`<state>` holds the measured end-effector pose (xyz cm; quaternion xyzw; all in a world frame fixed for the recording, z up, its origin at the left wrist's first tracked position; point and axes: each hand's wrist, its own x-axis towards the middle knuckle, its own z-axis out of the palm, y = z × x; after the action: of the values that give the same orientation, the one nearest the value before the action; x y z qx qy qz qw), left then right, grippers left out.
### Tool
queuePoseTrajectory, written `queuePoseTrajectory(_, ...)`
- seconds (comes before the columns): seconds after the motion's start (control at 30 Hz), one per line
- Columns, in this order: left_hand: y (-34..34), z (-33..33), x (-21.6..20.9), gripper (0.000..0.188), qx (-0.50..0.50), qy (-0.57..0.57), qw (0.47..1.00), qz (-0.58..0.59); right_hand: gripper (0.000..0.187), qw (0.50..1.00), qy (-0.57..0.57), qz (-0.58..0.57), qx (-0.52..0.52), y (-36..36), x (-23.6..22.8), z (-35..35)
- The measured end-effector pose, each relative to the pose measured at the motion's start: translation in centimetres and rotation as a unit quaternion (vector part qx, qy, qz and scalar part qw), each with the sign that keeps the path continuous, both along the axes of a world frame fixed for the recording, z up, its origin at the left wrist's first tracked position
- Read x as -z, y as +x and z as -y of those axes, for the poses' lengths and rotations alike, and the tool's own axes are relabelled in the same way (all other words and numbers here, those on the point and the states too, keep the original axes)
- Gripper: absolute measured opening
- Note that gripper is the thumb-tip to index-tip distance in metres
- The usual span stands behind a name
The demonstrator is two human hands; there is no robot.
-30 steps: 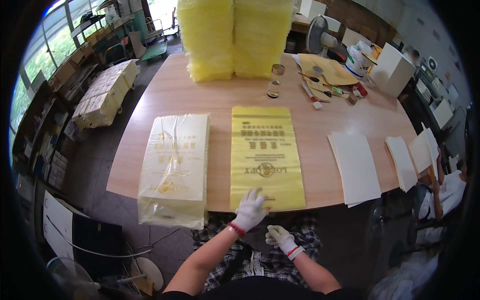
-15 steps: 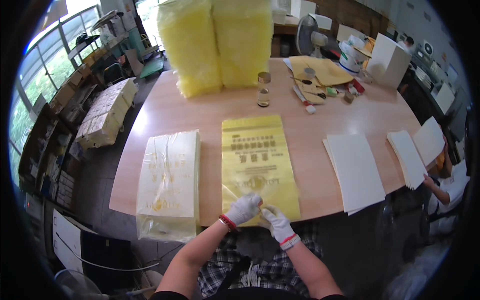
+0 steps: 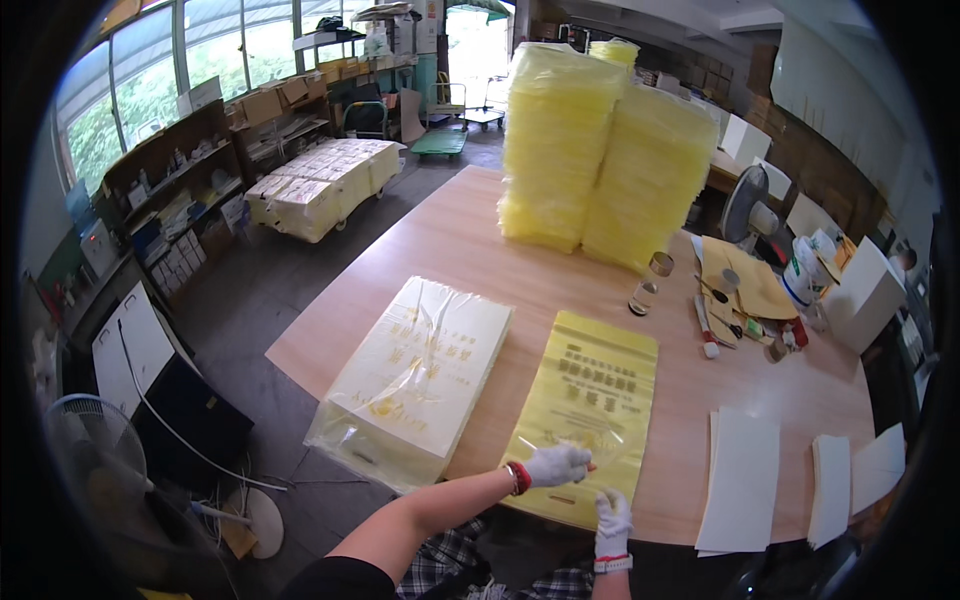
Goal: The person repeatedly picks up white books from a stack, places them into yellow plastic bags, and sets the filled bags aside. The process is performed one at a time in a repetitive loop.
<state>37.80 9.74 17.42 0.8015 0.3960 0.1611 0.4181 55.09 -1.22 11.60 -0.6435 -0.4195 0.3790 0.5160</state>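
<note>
A flat yellow plastic bag (image 3: 605, 385) with dark printing lies on the table in front of me, apparently on top of others. My left hand (image 3: 560, 466), in a white glove with a bare fingertip showing, is closed over its near part, where clear film glints and looks lifted. My right hand (image 3: 612, 515), also gloved, is at the bag's near right edge with its fingers curled; what they pinch is hidden. To the left lies a stack of clear-yellow bags filled with white sheets (image 3: 425, 365), its near end overhanging the table edge.
Tall piles of yellow bags (image 3: 555, 150) stand at the back, near a glass jar (image 3: 645, 290). White card sheets (image 3: 742, 480) and further sheets (image 3: 830, 490) lie at right. Envelopes (image 3: 740, 270), small tools and a fan (image 3: 750, 205) are beyond. A loaded pallet (image 3: 325, 180) stands left.
My view has swung to the left, so the table appears shifted right. My left hand has pulled a little away from the right hand. The co-worker's hands at the right are out of clear view.
</note>
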Motion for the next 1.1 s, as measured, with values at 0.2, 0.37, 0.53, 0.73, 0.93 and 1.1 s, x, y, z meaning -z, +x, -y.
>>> queuePoseTrajectory(0.2, -0.2, 0.7, 3.0, 0.027, -0.115, -0.024, 0.985, 0.127, 0.028, 0.987, 0.021, 0.161, 0.014, -2.5, -2.3, -2.8)
queuePoseTrajectory(0.37, -2.0, -3.2, 2.9, 0.025, -0.184, -0.256, 0.884, 0.345, 0.037, 0.949, -0.085, 0.302, 0.022, 2.9, -0.7, 0.8)
queuePoseTrajectory(0.53, 1.3, 2.2, 0.0, 0.022, -0.013, 0.077, 0.996, 0.036, 0.044, 0.994, 0.030, 0.109, 0.015, 0.9, -1.3, 0.8)
queuePoseTrajectory(0.73, 1.1, 2.9, -2.6, 0.023, 0.000, -0.200, 0.980, -0.010, 0.036, 0.997, 0.056, -0.039, 0.025, 0.2, -0.3, -0.2)
queuePoseTrajectory(0.93, 0.6, 1.3, -1.0, 0.024, -0.091, -0.179, 0.974, 0.102, 0.036, 0.970, 0.069, 0.233, 0.005, 2.1, 0.8, 1.6)
queuePoseTrajectory(1.1, 2.7, 3.7, -2.2, 0.026, 0.095, -0.061, 0.990, -0.089, 0.031, 0.999, 0.048, 0.003, 0.013, 1.0, -0.9, 1.7)
